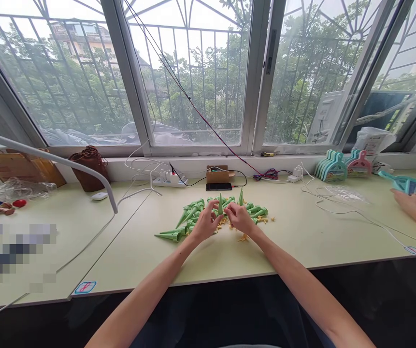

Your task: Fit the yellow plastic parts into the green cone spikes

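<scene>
My left hand (207,223) grips a green plastic plant-watering spike (220,205), held upright with its tip pointing up. Close beside it, my right hand (241,218) has its fingers pinched together near the spike's lower part; what they hold is hidden. Another green spike (240,197) points up just behind the right hand, and I cannot tell whether that hand holds it. Around and behind both hands lies a loose pile of green spikes (192,211). Small yellow pieces (243,237) are scattered under and beside my hands.
A phone (218,186) lies before a small cardboard box (217,177) at the back. A power strip (169,179) and cables run along the sill. To the right, another person's hands (410,205) hold a teal item (403,183), near standing teal and pink plastic items (333,166).
</scene>
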Tool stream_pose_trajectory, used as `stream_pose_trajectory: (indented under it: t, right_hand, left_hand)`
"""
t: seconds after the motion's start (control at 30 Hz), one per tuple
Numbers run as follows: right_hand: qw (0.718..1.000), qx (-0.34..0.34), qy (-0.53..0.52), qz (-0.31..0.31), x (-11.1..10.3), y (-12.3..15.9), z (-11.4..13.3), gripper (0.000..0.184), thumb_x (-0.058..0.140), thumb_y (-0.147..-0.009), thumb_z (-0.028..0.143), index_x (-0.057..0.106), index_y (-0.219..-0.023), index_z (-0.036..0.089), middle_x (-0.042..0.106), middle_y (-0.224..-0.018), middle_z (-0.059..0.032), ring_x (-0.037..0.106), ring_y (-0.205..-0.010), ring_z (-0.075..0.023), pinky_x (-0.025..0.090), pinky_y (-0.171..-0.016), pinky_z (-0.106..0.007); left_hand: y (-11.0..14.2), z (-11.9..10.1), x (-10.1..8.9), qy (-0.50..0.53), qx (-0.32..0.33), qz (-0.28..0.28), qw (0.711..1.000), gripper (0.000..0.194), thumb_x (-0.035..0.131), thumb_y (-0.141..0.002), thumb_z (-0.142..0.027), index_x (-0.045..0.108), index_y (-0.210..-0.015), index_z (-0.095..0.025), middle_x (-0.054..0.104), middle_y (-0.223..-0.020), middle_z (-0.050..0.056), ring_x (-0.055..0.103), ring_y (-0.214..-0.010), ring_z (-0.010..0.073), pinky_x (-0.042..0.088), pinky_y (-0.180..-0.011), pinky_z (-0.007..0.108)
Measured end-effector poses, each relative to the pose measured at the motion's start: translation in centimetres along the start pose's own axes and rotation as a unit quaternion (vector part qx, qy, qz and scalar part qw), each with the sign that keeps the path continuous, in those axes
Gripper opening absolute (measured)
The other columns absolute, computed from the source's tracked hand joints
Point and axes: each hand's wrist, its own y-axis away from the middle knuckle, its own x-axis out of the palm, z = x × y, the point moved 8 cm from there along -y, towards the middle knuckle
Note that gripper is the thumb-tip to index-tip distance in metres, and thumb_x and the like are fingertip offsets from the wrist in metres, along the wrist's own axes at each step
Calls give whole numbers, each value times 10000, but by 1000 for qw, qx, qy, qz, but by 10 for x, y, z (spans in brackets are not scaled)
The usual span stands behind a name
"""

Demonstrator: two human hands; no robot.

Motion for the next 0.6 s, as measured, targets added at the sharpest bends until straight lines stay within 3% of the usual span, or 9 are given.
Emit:
stream_pose_trajectory:
  t: [0.47, 0.6]
  right_hand:
    - [998, -34, 61, -7, -2, -4, 1, 438, 381, -961, 475, 324, -613, 215, 380, -523, 38, 334, -491, -117, 249, -510, -264]
    - [998, -27, 53, -12, -1, -5, -1, 456, 375, -960, 505, 337, -612, 212, 388, -533, 35, 341, -504, -116, 266, -513, -262]
  left_hand:
    - [0, -4, -1, -20, 18, -3, 1000, 375, 560, -861, -292, 456, -1216, -234, 591, -1081, 67, 512, -555, 67, 428, -489, 195]
    - [-2, -9, -4, -12, 9, -14, 1000, 262, 548, -870, -322, 520, -1104, -209, 610, -1022, 56, 501, -553, 72, 428, -488, 197]
